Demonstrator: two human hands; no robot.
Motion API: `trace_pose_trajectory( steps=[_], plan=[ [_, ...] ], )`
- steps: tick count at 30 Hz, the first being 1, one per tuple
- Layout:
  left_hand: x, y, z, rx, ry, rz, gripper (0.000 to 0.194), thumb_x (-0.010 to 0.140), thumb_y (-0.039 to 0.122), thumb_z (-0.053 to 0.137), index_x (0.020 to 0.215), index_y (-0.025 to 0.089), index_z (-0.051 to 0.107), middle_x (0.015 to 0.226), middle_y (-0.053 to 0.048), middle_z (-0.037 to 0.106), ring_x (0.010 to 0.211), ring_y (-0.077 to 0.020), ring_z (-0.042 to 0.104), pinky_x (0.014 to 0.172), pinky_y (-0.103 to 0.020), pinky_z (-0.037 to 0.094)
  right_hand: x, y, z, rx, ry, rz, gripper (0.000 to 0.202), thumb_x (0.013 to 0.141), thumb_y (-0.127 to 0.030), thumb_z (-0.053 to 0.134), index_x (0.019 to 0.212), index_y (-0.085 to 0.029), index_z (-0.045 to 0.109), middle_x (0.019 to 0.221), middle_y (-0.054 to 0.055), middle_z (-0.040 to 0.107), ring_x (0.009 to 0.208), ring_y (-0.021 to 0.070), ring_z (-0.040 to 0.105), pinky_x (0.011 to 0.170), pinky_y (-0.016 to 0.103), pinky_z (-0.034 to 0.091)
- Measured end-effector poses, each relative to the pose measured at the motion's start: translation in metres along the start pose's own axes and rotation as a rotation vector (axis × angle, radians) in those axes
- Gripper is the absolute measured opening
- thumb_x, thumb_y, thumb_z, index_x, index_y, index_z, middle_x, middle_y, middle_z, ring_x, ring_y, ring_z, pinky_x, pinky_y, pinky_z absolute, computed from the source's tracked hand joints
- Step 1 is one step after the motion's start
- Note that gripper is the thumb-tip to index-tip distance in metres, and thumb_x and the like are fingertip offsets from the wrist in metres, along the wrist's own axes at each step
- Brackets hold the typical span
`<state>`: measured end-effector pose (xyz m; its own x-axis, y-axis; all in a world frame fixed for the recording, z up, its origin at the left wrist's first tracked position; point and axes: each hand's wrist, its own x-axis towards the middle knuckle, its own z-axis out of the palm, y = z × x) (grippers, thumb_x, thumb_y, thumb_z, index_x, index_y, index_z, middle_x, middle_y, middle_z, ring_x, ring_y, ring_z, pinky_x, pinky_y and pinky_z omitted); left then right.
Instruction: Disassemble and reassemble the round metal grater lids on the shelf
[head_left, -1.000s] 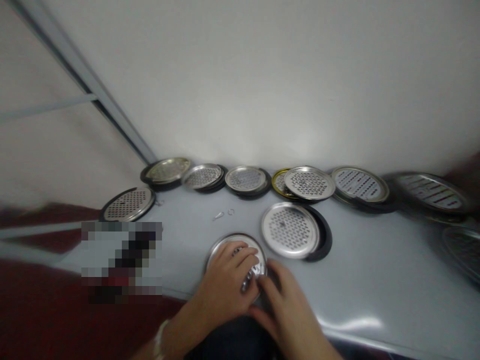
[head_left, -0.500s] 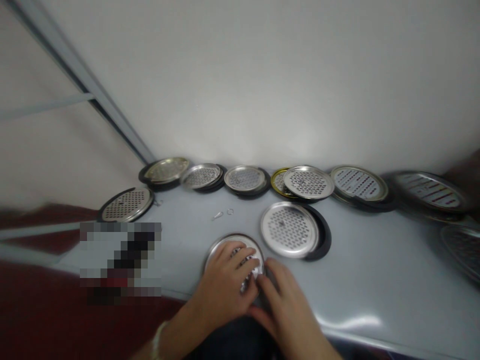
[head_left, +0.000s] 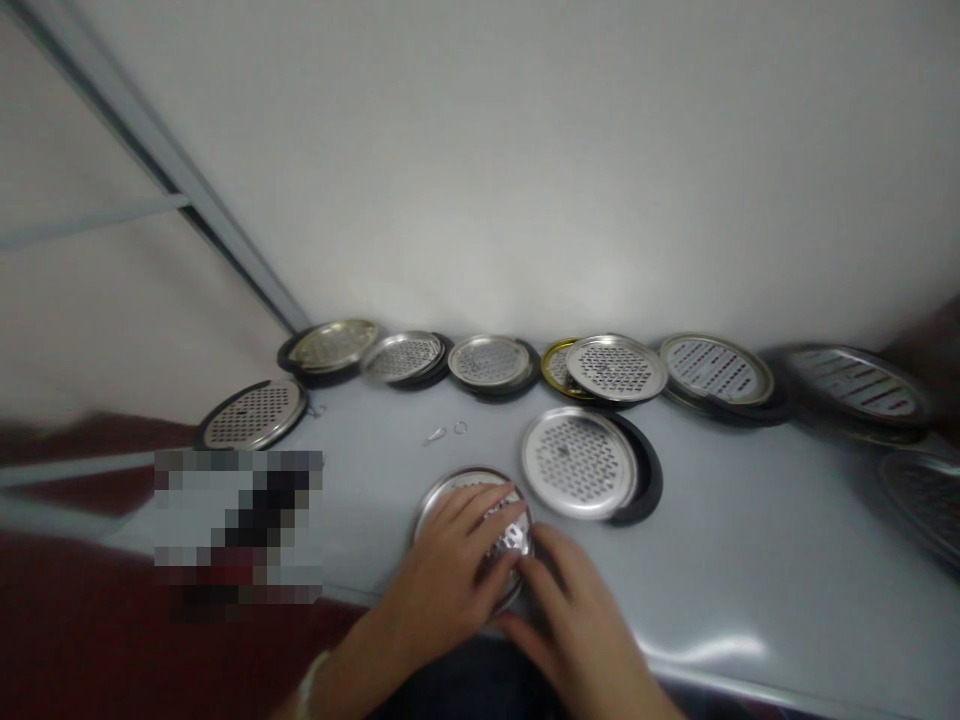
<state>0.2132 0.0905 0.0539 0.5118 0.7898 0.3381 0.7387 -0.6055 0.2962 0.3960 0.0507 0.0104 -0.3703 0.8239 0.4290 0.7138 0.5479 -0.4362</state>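
left hand (head_left: 450,565) spread over round grater (head_left: 511,540); right hand (head_left: 577,605) against it, grip unclear

Narrow pale whitish band (head_left: 311,685) around left wrist, loop-shaped, blurry, material can't be told. Left hand (head_left: 450,565), up and right of band: bare, five-fingered, skin uncovered from band to fingertips. Right hand (head_left: 574,595), farther right of band: bare, forearm uncovered down to frame edge. Dark clothing (head_left: 472,680), right of band: near-black, slight blue cast, details too dim.
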Motion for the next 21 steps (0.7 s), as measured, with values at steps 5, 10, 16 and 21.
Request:
trace_pose_trajectory(
  steps=[5,10,16,21],
  plan=[
    [-0.014,-0.034,-0.011,0.074,0.128,-0.128,0.034,0.096,0.027,0.054,0.129,0.022,0.059,0.130,-0.009,0.066,0.122,-0.0255,0.059,0.105,-0.046,0.048,-0.003,0.000,0.002,-0.018,0.013,0.013,0.050,0.075,-0.024,0.082,0.119,-0.019,0.060,0.131,0.017,0.062,0.117,0.0350,0.065,0.094,0.048,0.060],
    [-0.027,-0.077,-0.027,0.112,0.168,-0.349,0.028,0.096,0.035,0.053,0.115,0.019,0.065,0.113,-0.010,0.072,0.107,-0.0262,0.066,0.095,-0.044,0.054,-0.003,0.001,0.003,0.015,0.049,0.015,0.036,0.091,-0.031,0.067,0.124,-0.019,0.059,0.131,0.016,0.062,0.118,0.0320,0.064,0.096,0.045,0.060],
    [-0.010,-0.092,-0.035,0.101,0.157,-0.386,0.026,0.095,0.027,0.051,0.115,0.018,0.065,0.116,-0.010,0.071,0.110,-0.0265,0.064,0.101,-0.046,0.049,-0.001,0.001,0.005,0.015,0.093,0.028,0.029,0.102,-0.030,0.045,0.126,-0.021,0.059,0.126,0.015,0.063,0.115,0.0283,0.065,0.095,0.043,0.060],
    [0.020,-0.089,-0.028,0.110,0.060,-0.387,0.029,0.093,0.021,0.052,0.119,0.015,0.065,0.120,-0.012,0.070,0.114,-0.0277,0.062,0.105,-0.046,0.047,-0.005,0.004,0.006,-0.023,0.111,-0.035,0.029,0.103,-0.030,0.045,0.125,-0.021,0.060,0.123,0.015,0.066,0.111,0.0284,0.066,0.091,0.043,0.061]
  ],
)
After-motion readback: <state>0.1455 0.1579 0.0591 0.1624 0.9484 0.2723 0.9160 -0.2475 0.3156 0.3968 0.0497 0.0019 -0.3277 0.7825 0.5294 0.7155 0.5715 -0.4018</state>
